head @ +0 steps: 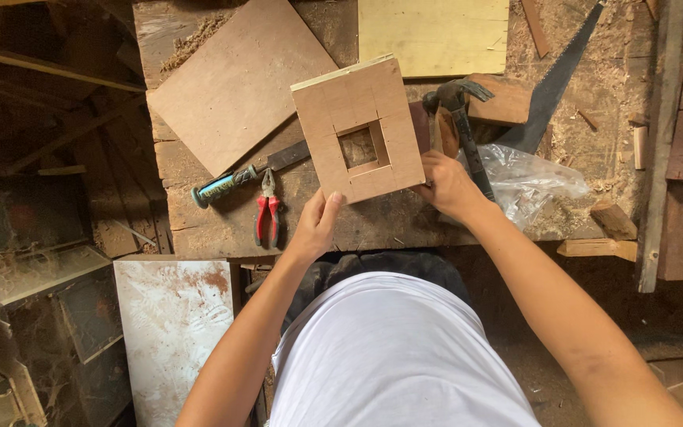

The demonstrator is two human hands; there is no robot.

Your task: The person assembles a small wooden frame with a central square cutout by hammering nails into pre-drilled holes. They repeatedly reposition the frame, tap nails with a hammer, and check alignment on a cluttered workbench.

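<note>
Both bare forearms reach forward from the torso and converge toward the middle. The left hand [318,224] is raised with the wrist nearly straight, thumb up and fingers curled out of sight, pinching something at its lower edge. The right hand [446,186] bends inward at the wrist, knuckles up, fingers closed in a grip on the opposite side.

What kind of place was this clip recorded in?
Most likely a small woodworking shop: a worn workbench strewn with sawdust, a handsaw and a claw hammer beside the plywood panel held in both hands.
</note>
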